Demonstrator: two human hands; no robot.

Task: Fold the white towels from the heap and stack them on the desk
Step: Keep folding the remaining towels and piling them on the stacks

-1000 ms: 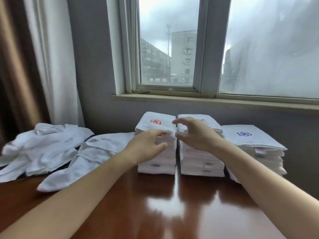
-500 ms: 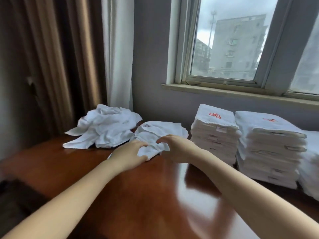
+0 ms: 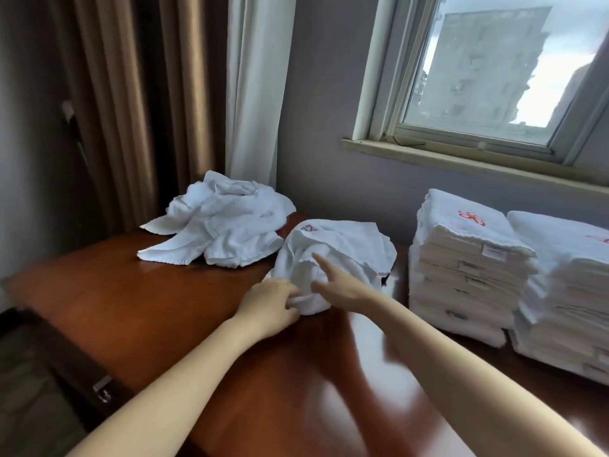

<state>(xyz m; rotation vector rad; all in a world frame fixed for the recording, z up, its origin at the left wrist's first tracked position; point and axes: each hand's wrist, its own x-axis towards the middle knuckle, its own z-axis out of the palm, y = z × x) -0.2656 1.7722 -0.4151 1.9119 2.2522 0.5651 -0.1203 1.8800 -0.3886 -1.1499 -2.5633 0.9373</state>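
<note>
Two hands meet on one crumpled white towel, which lies on the counter between the heap and the folded stacks. My left hand pinches its near edge, anchoring it. My right hand lies spread, forefinger straight on the cloth, I judge hunting a corner.

Left hand curled — right hand outstretched
</note>
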